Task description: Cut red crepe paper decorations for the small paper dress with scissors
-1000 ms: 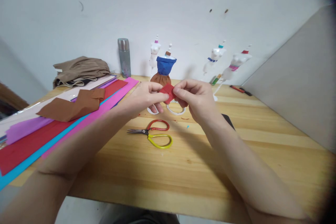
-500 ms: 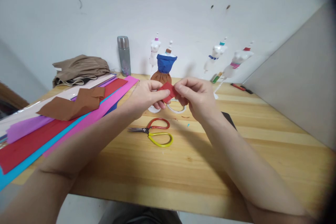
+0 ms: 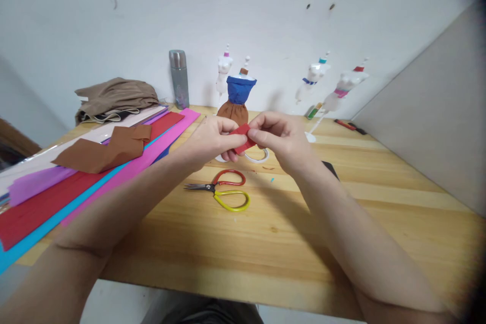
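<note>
A small folded piece of red crepe paper (image 3: 242,146) is held up above the table between both hands. My left hand (image 3: 216,140) pinches it from the left, thumb on top and fingers beneath. From the other side, my right hand (image 3: 279,139) grips its upper right edge between thumb and forefinger. Just behind the hands stands a mini mannequin in a blue top (image 3: 240,91) and a gathered brown skirt (image 3: 233,111). A roll of white tape (image 3: 261,157) lies partly hidden below the hands. Scissors (image 3: 224,190) with one red and one yellow handle rest nearer me.
On the left, coloured crepe paper sheets (image 3: 91,182) lie stacked under a brown piece (image 3: 104,149). Brown folded cloth (image 3: 117,96) and a grey flask (image 3: 178,80) stand behind. More mini mannequins (image 3: 347,83) line the wall, with a red-and-black pen (image 3: 349,126) at right.
My right thumb and forefinger have shifted slightly left over the red paper, which now sits more tilted in my hands. The view has moved a little.
</note>
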`<state>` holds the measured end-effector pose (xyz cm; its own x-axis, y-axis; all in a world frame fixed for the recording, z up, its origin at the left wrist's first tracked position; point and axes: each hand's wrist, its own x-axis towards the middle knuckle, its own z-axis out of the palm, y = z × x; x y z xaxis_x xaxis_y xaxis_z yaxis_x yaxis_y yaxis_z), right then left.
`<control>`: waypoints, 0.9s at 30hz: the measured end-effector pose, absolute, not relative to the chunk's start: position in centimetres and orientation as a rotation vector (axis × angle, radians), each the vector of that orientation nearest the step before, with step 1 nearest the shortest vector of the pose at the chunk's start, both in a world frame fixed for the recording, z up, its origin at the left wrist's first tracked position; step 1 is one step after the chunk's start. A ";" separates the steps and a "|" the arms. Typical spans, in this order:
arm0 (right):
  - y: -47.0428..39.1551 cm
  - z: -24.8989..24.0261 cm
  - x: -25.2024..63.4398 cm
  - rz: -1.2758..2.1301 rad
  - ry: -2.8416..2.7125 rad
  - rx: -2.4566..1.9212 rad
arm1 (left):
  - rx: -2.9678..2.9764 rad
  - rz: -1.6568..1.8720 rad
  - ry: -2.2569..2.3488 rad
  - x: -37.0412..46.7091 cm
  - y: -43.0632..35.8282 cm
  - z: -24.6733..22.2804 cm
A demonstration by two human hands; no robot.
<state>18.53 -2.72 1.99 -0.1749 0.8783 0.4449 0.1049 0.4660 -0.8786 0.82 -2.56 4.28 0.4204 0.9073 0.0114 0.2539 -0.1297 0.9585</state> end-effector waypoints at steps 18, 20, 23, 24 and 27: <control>-2.4 1.3 17.9 0.860 -1.353 -0.862 | 1.510 0.946 0.747 0.5 -1.4 2.3; -2.5 1.3 17.8 0.884 -1.343 -0.869 | 1.494 0.999 0.784 0.9 -1.7 2.4; -2.6 1.5 17.7 0.923 -1.362 -0.872 | 1.451 1.026 0.824 1.2 -1.9 2.5; -2.6 1.5 17.8 0.937 -1.372 -0.871 | 1.448 1.019 0.843 1.2 -1.9 2.6; -2.7 1.6 17.8 0.975 -1.413 -0.868 | 1.450 1.004 0.890 1.2 -2.0 2.9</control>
